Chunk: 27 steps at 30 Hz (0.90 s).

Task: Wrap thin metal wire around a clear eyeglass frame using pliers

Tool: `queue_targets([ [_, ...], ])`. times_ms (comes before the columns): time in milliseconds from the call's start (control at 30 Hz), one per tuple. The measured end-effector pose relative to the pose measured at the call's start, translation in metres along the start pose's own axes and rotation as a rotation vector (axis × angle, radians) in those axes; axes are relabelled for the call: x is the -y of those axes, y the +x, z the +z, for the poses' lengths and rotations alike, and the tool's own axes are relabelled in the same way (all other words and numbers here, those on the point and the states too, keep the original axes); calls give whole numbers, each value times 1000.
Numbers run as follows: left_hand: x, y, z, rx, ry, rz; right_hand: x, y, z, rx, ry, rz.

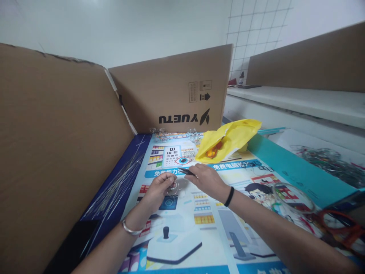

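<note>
The left hand pinches a thin, clear-looking loop between thumb and fingers, just over the printed sheet that covers the surface. Just beside it, the right hand is closed around a slim dark tool, whose tip points left, above the loop; whether tip and loop touch, I cannot tell.

Beyond the right hand lies a yellow bag with something orange at its near end. A few dark wire pieces lie to the right of that hand, and farther right a tangle of wire. A pale coil and red-orange loops are nearer the right forearm.

To the left of the left hand, thin straight rods lie in a loose bunch. Well beyond both hands stands a cardboard panel, its lettering upside down.
</note>
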<state>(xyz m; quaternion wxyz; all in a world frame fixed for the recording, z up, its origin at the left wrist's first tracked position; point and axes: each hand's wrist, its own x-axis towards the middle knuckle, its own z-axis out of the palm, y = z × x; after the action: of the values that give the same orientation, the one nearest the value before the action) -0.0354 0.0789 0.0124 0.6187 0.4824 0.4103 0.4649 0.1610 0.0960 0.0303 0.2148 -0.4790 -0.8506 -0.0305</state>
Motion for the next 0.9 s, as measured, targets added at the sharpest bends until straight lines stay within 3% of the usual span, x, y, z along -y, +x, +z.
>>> queue_targets([
  [233,1,1,0,-19,64,63,-10,1,19,22,435,88],
  [400,1,1,0,-18,126,85,-9,0,26,23,499,65],
  [667,2,2,-1,-7,103,75,-12,-5,33,-20,194,-8],
  [900,7,3,-4,18,104,73,-5,-6,11,-73,-194,-93],
])
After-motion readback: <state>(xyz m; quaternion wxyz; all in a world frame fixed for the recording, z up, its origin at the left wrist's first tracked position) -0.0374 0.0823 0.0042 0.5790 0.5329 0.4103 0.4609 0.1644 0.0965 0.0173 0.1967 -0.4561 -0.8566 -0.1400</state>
